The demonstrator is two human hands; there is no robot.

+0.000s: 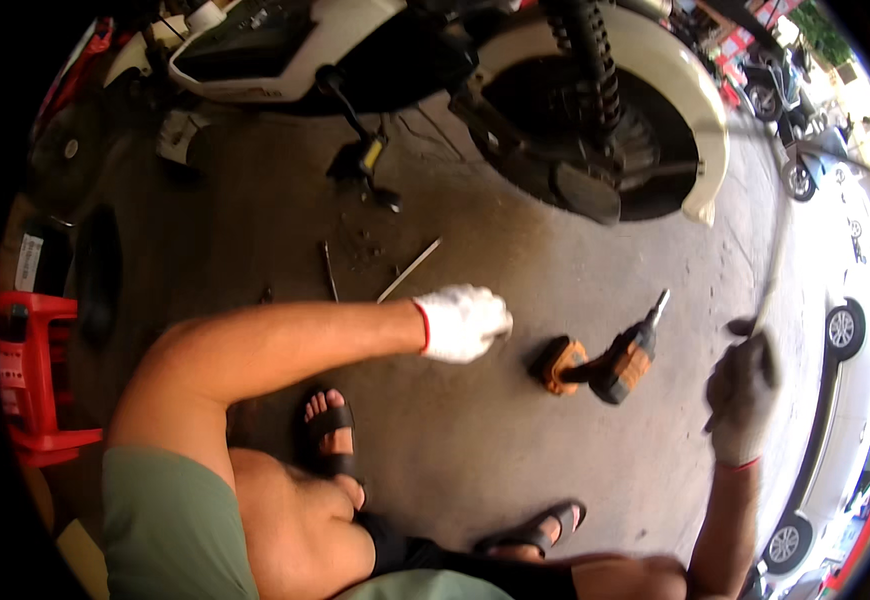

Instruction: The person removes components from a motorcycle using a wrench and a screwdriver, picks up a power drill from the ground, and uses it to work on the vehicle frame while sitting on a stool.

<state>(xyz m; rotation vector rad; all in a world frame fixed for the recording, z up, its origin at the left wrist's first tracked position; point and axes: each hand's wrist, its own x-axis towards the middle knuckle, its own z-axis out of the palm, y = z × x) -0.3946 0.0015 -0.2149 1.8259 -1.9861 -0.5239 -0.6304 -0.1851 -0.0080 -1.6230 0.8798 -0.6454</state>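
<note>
My left hand (463,323), in a white glove with a red cuff, reaches across the middle above the floor. Its fingers are curled closed, and whatever they may hold is hidden. On the right my other hand (745,395), in a greyish glove, is also closed. A dark bit (741,327) shows at its top, and a thin pale blurred streak rises above it; what it grips I cannot make out. Between my hands an orange and black cordless drill (623,368) lies on the concrete, a silver socket bit (661,305) at its nose.
A white scooter (707,120) stands ahead, its rear wheel low over the floor. Two thin metal rods (410,268) and small dark parts (365,250) lie on the floor before it. A red plastic stool (50,440) is at left. Parked scooters (815,155) and a white car (835,420) stand right.
</note>
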